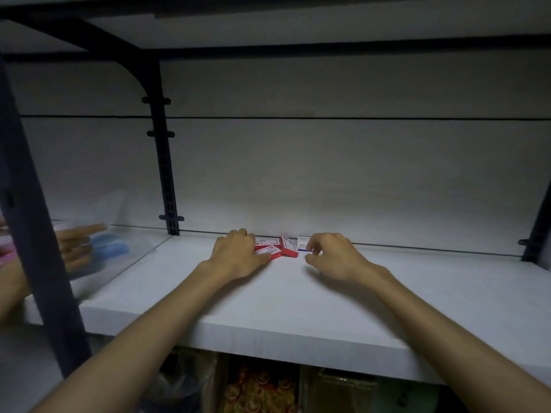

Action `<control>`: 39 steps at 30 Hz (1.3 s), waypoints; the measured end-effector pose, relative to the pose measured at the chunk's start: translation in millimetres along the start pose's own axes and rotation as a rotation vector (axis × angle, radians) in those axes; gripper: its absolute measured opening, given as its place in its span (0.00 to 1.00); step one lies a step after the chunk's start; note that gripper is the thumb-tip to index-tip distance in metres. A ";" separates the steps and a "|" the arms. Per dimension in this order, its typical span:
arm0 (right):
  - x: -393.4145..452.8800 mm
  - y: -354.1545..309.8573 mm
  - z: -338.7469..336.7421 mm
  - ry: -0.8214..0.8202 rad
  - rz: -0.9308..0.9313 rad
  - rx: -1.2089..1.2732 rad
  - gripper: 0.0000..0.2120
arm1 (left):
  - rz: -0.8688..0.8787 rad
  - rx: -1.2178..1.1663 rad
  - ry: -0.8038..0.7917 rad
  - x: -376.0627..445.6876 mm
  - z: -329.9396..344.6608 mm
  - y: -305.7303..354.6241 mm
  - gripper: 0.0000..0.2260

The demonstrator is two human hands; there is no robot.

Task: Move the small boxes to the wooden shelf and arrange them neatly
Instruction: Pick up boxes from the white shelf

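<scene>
Shelf (298, 299): pale board, reads white in this dim light, wall panel behind, dark metal upright (165, 162) at back left. Glass side panel (119, 251) at the left end mirrors a hand and something blue. Packaged goods (259, 389) sit on the level below, too dark to identify.

Both arms reach in to the back edge.

Left hand (238, 256): palm down, fingers curled over the red boxes (269, 251), thumb at the near edge of the front one. Looks like a hold or press on that group; whether any box is lifted can't be told.

Right hand (331, 256): fingers curled, fingertips pinching the white box (303, 243) by its right end, just beside the red ones.

Boxes: red-and-white packs lying flat near the back wall, one tilted box (289, 247) leaning askew between the flat pair and the white box. All touching or nearly so. Exact count unclear.

Judgement: boxes are already on the shelf, the step in hand is squaring up. To do it well:
- stand or lay the tilted one the same way as its neighbours first
- use the back wall as a straightedge and push the faces flush
- close the gaps from both ends with flat fingers, not a pinch, since light cartons skew easily
- keep labels facing one way
</scene>
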State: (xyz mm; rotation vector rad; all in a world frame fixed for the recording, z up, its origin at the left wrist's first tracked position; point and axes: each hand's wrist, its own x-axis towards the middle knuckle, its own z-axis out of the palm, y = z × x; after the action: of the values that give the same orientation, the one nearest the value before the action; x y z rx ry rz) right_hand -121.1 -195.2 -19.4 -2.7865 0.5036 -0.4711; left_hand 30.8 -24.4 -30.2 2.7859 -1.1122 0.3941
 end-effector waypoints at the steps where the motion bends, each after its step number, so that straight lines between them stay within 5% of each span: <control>1: 3.2 -2.7 2.0 0.000 0.029 -0.010 0.13 | 0.007 0.012 -0.009 3.5 1.1 0.3 0.28; 6: 21.8 -18.2 15.1 0.033 0.151 -0.059 0.13 | 0.045 -0.040 -0.043 14.4 11.3 -9.1 0.23; 16: 46.4 -32.1 50.6 0.149 0.294 -0.134 0.26 | -0.191 -1.200 0.032 13.7 7.2 -38.6 0.18; 22: 47.2 -22.8 39.1 0.012 0.422 0.282 0.17 | -0.115 -1.345 0.014 13.1 6.0 -31.2 0.21; 29: 43.0 -18.1 34.5 -0.215 0.312 0.658 0.13 | -0.118 -1.386 0.046 13.9 5.8 -30.0 0.18; 34: 40.6 -18.4 29.0 -0.240 0.403 1.081 0.08 | -0.145 -1.414 0.040 12.3 4.6 -29.4 0.19; 39: 35.1 -26.3 16.9 -0.114 0.406 1.400 0.15 | -0.089 -1.598 -0.026 3.7 -3.7 -29.5 0.20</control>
State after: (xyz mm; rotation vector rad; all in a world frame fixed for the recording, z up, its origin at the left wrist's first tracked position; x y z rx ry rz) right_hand -76.2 -181.3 -17.2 -1.3213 0.4294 -0.3427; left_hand 53.0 -4.7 -25.9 1.3696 -0.6971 -0.4132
